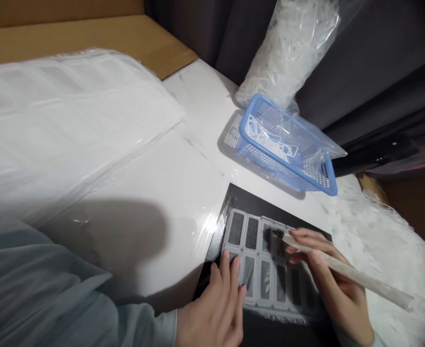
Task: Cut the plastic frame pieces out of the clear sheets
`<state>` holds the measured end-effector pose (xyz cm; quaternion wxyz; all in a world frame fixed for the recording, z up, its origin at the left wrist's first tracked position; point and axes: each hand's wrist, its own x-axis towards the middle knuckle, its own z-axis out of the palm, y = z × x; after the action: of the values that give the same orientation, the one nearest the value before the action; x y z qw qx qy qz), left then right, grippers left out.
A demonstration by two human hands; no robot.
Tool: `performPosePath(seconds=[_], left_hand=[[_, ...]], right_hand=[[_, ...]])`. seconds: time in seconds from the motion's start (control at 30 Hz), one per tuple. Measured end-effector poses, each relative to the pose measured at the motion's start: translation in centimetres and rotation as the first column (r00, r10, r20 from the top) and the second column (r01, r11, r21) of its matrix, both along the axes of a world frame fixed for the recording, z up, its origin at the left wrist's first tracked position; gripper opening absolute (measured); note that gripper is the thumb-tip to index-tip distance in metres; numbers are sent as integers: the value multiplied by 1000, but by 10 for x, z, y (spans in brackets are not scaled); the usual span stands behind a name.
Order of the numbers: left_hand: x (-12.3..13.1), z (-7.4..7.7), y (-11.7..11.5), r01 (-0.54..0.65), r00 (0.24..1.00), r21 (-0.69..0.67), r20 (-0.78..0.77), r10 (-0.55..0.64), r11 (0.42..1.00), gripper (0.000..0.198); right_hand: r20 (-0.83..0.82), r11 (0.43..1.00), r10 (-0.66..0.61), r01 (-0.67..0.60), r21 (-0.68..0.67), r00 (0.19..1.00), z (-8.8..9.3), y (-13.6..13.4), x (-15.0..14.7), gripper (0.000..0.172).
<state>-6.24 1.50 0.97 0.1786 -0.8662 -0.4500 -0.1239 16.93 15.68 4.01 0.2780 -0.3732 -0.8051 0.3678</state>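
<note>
A translucent plastic sheet with rows of rectangular frames [265, 276] lies on a black mat [248, 195]. My left hand [222, 294] rests on the left end of the sheet, fingers stretched out flat and holding nothing. Over the upper right of the same sheet, my right hand [330, 270] is closed around a long pale-handled tool [360, 277]. The tool slants down to the left, and its dark tip is at a frame in the upper row. What kind of tip it is cannot be made out. The right hand and its shadow cover some frames on that side.
A blue basket [288, 168] with white frame-shaped scraps stands behind the mat, near a clear bag of white scraps [284, 53]. More white scraps [386, 255] are piled at right. Wrapped sheets [71, 125] lie at left on the white table [154, 168], before cardboard [82, 36].
</note>
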Motion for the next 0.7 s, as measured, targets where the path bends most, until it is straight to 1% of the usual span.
performPosePath(seconds=[0.07, 0.13, 0.17, 0.27, 0.37, 0.43, 0.53, 0.6, 0.7], left_hand=[[0, 0, 0, -7, 1000, -2, 29, 7, 1000, 37], [0, 0, 0, -10, 999, -3, 46, 10, 1000, 39], [1, 0, 0, -9, 999, -2, 51, 9, 1000, 39], [2, 0, 0, -5, 998, -9, 56, 6, 1000, 37], [3, -1, 0, -22, 998, -10, 66, 23, 1000, 36], [4, 0, 0, -39, 997, 1, 74, 39, 999, 37], [4, 0, 0, -42, 996, 15, 84, 41, 999, 40], [3, 1, 0, -30, 997, 12, 77, 29, 999, 41], [3, 0, 1, -17, 999, 3, 43, 17, 1000, 38]], right_hand=[[87, 996, 77, -80, 41, 993, 3, 1, 1, 26], [127, 988, 135, -144, 60, 983, 5, 3, 2, 24], [132, 986, 143, -153, 72, 981, 6, 3, 2, 22], [72, 990, 78, -86, 109, 994, 3, 1, -1, 12], [-48, 998, 31, -28, 64, 998, -1, -4, -5, 13], [-84, 999, 41, -38, 27, 996, -3, -6, -6, 15], [-86, 997, 83, -83, 1, 993, -5, -6, -4, 16], [-81, 993, 118, -119, -8, 990, -6, -6, -2, 17], [-68, 989, 146, -146, 0, 987, -7, -5, 0, 19]])
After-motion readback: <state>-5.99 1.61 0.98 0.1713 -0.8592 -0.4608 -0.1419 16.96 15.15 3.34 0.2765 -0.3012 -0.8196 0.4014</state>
